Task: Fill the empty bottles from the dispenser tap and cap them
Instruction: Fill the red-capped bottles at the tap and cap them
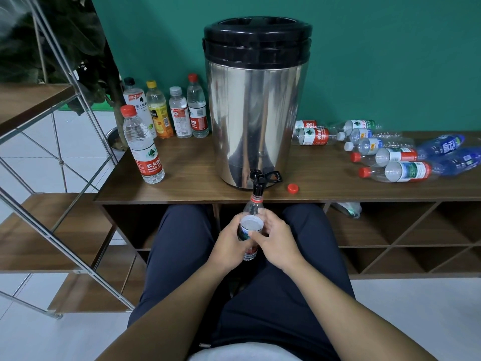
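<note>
A: Nearest you, both hands wrap one bottle (249, 227): your left hand (229, 246) curls round its label side, your right hand (276, 243) pinches it from the other side, thumb across the front.

B: Where's its mouth?

A: Right under the tap (257, 182), at twelve o'clock from your hands, uncapped. Its red cap (293, 188) lies on the shelf (182, 188), at about two o'clock.

B: How far along?

A: Five capped bottles (166, 118) stand at ten o'clock of the dispenser (256, 105), likely done. A heap of lying bottles (385, 152) at three o'clock waits, so I'd judge you under halfway
</note>
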The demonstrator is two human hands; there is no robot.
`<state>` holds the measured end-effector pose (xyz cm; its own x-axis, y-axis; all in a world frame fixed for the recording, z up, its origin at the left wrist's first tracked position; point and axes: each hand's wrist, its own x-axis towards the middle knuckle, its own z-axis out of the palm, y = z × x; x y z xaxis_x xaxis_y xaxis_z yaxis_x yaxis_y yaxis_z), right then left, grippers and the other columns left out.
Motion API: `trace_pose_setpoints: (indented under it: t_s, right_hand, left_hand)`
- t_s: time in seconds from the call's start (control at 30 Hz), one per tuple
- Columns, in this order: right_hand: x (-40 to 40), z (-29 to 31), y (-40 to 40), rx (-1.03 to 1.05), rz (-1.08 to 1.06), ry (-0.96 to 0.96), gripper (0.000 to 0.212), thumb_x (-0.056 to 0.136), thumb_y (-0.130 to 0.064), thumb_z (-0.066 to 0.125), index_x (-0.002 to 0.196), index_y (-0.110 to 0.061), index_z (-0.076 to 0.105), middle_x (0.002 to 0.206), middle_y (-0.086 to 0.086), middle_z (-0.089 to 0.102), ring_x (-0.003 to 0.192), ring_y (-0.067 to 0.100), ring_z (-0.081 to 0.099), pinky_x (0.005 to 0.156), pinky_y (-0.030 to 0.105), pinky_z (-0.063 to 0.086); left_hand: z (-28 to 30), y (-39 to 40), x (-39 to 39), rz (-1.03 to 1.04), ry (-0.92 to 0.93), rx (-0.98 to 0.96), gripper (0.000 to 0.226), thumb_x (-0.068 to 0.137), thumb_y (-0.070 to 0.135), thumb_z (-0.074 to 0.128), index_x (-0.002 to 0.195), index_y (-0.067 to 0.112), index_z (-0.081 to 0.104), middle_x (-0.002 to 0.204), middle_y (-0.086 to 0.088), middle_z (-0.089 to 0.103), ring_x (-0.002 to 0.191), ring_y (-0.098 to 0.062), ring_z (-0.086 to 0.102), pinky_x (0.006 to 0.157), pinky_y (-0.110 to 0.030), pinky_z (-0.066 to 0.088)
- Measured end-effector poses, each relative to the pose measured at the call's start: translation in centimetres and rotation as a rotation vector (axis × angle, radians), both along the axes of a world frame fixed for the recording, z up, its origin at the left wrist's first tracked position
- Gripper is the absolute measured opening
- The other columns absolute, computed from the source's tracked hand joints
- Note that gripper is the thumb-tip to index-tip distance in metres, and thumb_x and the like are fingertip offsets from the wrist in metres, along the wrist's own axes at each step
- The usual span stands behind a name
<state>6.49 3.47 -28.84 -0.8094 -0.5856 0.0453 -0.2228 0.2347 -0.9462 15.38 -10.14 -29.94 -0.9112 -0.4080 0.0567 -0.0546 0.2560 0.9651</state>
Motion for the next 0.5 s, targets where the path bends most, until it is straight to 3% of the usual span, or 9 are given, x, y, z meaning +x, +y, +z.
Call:
trace_pose_setpoints:
  t_s: [0.4,0.5]
  right_hand:
    - [-0.03,0.01,-0.04,0.004,-0.009,0.002,0.057,0.093,-0.005,0.083,0.128,-0.047,0.068,0.123,-0.015,0.079,0.118,0.008,0.075,0.108,0.043,0.061]
    - [-0.09,-0.10,-0.03,0.007,-0.008,0.003,0.056,0.093,-0.005,0.083,0.133,-0.041,0.068,0.123,-0.015,0.080,0.118,0.008,0.075,0.108,0.045,0.061]
  left_hand:
    - [-0.09,-0.04,-0.03,-0.001,0.006,0.005,0.061,0.091,-0.002,0.081,0.142,0.027,0.065,0.126,0.011,0.076,0.120,-0.005,0.071,0.099,-0.015,0.052]
    - [-0.11,-0.07,-0.03,0.000,0.005,0.000,0.061,0.092,-0.002,0.081,0.143,0.028,0.065,0.127,0.012,0.076,0.120,-0.005,0.071,0.100,-0.015,0.052]
